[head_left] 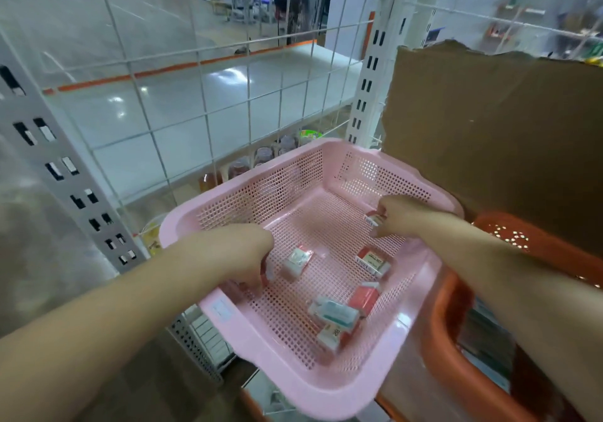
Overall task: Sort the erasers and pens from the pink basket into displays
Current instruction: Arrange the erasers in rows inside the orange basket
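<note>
A pink perforated basket [228,317] sits tilted in front of me with several small wrapped erasers on its floor. One white eraser [295,263] lies left of centre, a red-and-white one [373,261] right of centre, and a few more [336,315] cluster near the front. My left hand [243,253] reaches in over the left rim, fingers curled down around a small eraser at the basket floor. My right hand [396,214] is at the far right corner and pinches a small white eraser [373,220]. No pens are visible.
An orange basket [456,340] sits under and right of the pink one. A torn brown cardboard sheet [489,134] stands behind on the right. A white wire grid [202,95] and slotted shelf uprights [65,173] rise at left and behind.
</note>
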